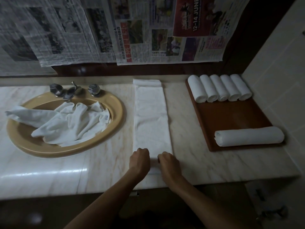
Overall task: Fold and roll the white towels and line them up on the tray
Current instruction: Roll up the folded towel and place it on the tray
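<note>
Towel, a long soft terry strip on glossy marble; both hands' curled fingers clamp its near end.

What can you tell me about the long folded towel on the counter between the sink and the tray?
The folded towel is white terry-looking cloth, folded into a long narrow strip lying flat on the marble counter. It runs from the back wall toward the front edge, its far end doubled over in a short flap. The left hand and right hand grip its near end with curled fingers, seemingly starting the roll. It lies apart from the sink and the wooden tray.
</note>
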The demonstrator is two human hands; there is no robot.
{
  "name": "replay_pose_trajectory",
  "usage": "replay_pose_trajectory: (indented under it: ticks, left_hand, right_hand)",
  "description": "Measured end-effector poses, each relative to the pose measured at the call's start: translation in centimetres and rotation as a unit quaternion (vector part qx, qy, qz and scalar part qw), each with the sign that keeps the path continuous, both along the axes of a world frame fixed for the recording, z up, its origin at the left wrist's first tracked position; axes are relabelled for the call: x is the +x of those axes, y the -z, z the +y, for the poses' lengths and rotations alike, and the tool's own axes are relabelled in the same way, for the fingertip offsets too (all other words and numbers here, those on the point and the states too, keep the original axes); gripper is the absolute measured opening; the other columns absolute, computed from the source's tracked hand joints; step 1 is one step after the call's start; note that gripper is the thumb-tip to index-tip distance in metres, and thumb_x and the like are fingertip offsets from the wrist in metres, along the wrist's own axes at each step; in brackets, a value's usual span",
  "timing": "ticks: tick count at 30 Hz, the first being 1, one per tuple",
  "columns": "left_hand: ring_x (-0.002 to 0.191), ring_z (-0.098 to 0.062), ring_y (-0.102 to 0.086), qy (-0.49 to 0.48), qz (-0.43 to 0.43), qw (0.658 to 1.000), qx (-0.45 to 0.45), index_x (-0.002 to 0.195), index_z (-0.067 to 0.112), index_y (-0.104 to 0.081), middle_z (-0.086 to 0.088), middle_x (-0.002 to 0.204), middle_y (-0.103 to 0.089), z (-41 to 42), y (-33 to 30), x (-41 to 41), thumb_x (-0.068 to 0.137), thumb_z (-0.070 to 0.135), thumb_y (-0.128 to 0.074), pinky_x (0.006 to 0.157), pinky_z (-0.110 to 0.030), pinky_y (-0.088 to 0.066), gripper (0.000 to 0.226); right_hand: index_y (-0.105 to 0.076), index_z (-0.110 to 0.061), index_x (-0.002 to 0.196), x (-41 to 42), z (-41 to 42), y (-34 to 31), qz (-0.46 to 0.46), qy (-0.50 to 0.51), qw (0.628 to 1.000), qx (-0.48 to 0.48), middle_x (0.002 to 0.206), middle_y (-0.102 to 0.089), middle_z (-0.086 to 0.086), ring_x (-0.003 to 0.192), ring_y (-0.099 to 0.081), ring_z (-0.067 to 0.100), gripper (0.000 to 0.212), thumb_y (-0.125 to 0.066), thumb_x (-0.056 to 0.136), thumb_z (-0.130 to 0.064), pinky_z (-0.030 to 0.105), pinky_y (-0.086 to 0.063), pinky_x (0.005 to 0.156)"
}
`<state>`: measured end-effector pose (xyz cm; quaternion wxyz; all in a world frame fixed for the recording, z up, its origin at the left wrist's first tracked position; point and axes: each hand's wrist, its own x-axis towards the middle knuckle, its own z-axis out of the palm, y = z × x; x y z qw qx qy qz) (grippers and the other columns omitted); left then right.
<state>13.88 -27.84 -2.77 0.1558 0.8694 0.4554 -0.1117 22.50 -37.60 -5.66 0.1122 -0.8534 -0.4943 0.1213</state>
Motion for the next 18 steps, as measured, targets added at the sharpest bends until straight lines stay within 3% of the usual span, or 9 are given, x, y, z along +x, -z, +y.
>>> replay_pose_trajectory:
  ticks: [3, 5, 7, 9, 12, 15, 18]
  left_hand:
    - [0.068, -0.023, -0.060, 0.001, -0.044, 0.999, 0.008, 0.066, 0.010, -0.050, -0.005, 0.069, -0.054, -0.3, 1.5, -1.4, 0.085, -0.004, -0.057, 0.060, -0.032, -0.048, 0.025]
    - [0.073, -0.021, -0.066, 0.030, -0.080, 0.996, 0.024, 0.075, 0.011, -0.066, -0.004, 0.076, -0.064, -0.5, 2.6, -2.4, 0.087, 0.000, -0.057, 0.065, -0.031, -0.056, 0.019]
    - [0.084, -0.015, -0.067, 0.063, -0.103, 0.992, 0.030, 0.094, 0.015, -0.073, -0.002, 0.092, -0.069, -1.5, 3.2, -3.4, 0.092, 0.002, -0.055, 0.075, -0.025, -0.055, 0.022]
    - [0.094, -0.013, -0.063, 0.091, -0.154, 0.983, 0.033, 0.107, 0.017, -0.073, 0.000, 0.106, -0.067, -2.7, 3.4, -4.3, 0.092, 0.001, -0.056, 0.080, -0.020, -0.051, 0.028]
    - [0.095, -0.015, -0.064, 0.140, -0.243, 0.959, 0.044, 0.105, 0.019, -0.074, -0.003, 0.110, -0.068, -3.7, 4.1, -6.3, 0.079, 0.008, -0.077, 0.071, -0.021, -0.053, 0.028]
    - [0.096, -0.018, -0.058, 0.185, -0.328, 0.923, 0.077, 0.107, 0.016, -0.068, -0.002, 0.111, -0.061, -4.3, 5.6, -7.7, 0.088, 0.023, -0.063, 0.071, -0.024, -0.046, 0.020]
    - [0.095, -0.015, -0.056, 0.203, -0.354, 0.909, 0.082, 0.114, 0.020, -0.060, 0.000, 0.112, -0.058, -5.2, 6.5, -8.2, 0.092, 0.024, -0.059, 0.075, -0.023, -0.046, 0.023]
  right_hand:
    - [-0.074, -0.012, 0.099, -1.1, -2.6, 1.9, 0.028, -0.048, 0.997, 0.061, 0.099, -0.071, 0.005, 0.087, -0.067, 0.014, 0.012, -0.072, 0.088, -0.010, 0.014, -0.047, 0.075]
    - [-0.077, -0.007, 0.094, -1.5, -4.1, 3.4, -0.020, -0.096, 0.989, 0.107, 0.091, -0.072, 0.007, 0.083, -0.069, 0.019, 0.026, -0.087, 0.069, -0.008, 0.024, -0.058, 0.073]
    - [-0.077, -0.003, 0.101, -1.5, -4.6, 4.0, -0.072, -0.117, 0.982, 0.131, 0.098, -0.072, 0.010, 0.092, -0.070, 0.024, 0.032, -0.086, 0.070, -0.008, 0.033, -0.060, 0.081]
    - [-0.076, -0.004, 0.104, -1.2, -4.3, 4.2, -0.091, -0.122, 0.975, 0.162, 0.101, -0.072, 0.009, 0.096, -0.068, 0.024, 0.023, -0.067, 0.083, -0.010, 0.034, -0.059, 0.084]
    - [-0.074, -0.008, 0.101, -0.3, -3.5, 3.9, -0.059, -0.124, 0.976, 0.168, 0.098, -0.069, 0.005, 0.093, -0.063, 0.020, 0.029, -0.051, 0.084, -0.013, 0.032, -0.056, 0.083]
    - [-0.071, -0.010, 0.095, -0.2, -3.8, 4.0, -0.017, -0.130, 0.976, 0.173, 0.092, -0.064, 0.002, 0.088, -0.058, 0.019, 0.019, -0.070, 0.076, -0.008, 0.032, -0.053, 0.078]
    - [-0.068, -0.013, 0.091, -0.6, -5.1, 4.0, 0.024, -0.150, 0.976, 0.156, 0.091, -0.062, -0.001, 0.086, -0.057, 0.017, 0.034, -0.084, 0.061, -0.007, 0.028, -0.049, 0.076]
